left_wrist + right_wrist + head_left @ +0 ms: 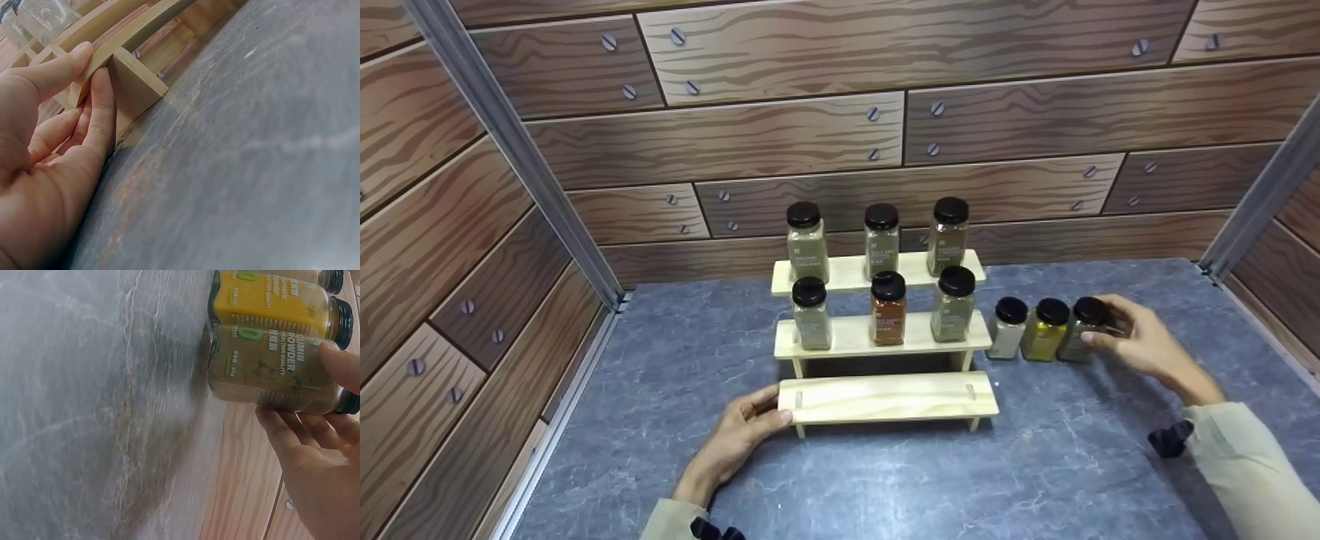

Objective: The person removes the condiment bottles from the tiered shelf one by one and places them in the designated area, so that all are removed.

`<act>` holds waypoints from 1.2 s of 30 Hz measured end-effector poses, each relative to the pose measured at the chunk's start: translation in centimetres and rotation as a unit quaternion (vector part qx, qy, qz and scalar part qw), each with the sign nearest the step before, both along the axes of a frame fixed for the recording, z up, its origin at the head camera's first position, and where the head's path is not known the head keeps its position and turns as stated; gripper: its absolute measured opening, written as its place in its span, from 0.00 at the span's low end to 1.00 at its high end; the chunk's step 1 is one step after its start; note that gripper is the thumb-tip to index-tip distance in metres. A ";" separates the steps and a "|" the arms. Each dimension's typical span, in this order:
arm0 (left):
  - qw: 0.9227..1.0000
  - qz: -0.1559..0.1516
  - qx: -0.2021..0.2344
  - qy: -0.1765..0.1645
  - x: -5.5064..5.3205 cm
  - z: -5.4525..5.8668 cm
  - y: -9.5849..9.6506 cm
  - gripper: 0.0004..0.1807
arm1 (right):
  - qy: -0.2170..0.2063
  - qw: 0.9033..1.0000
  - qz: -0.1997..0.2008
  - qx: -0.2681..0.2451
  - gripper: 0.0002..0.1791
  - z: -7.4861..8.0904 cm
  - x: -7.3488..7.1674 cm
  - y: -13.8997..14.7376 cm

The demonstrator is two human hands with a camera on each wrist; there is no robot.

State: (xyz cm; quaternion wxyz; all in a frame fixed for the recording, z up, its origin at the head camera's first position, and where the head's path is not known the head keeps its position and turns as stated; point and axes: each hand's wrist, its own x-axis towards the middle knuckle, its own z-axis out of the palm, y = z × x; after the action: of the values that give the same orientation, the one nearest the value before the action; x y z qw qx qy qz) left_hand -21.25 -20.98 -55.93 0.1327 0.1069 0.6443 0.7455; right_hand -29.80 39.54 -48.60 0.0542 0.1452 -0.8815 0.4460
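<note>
My left hand [739,431] pinches the left end of the lowest step of a pale wooden three-step spice rack [885,397]. In the left wrist view, the thumb lies on the step's top and fingers [101,107] are beneath it. To the right of the rack, my right hand [1140,337] holds a cumin powder jar [270,368] with a black lid, thumb on the front and fingers along its side. This jar is upright at the right end of a row, beside a yellow turmeric powder jar [1044,331] and a jar of pale contents [1006,330].
Three black-lidded spice jars stand on the top step, including a brown one [947,238]. The middle step carries three more, with a red-orange jar [889,311] at its centre. Wood-patterned panels [810,135] enclose the grey marbled table [885,487] at the back and sides.
</note>
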 end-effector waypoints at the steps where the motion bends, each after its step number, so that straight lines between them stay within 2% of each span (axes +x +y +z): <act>1: 1.000 -0.001 0.000 0.002 0.0 0.0 0.0 0.39 | 0.000 1.000 0.001 -0.001 0.33 0.0 0.0 0.0; 14: 1.000 -0.003 0.003 0.001 0.0 0.0 0.1 0.38 | 0.008 1.000 0.003 0.001 0.33 -0.4 0.0 0.3; 25: 1.000 -0.008 0.006 0.000 0.0 0.0 0.2 0.39 | -0.017 1.000 0.010 0.004 0.34 -0.3 0.3 0.7; 36: 1.000 0.005 0.002 -0.011 0.1 0.1 0.0 0.42 | -0.030 0.999 0.007 0.024 0.34 -0.1 0.2 0.6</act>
State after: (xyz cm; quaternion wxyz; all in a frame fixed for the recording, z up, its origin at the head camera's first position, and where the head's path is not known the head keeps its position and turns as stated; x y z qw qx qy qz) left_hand -21.20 -21.02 -55.80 0.1356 0.0953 0.6418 0.7487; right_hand -29.61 40.10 -48.75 0.0214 0.1388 -0.8921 0.4295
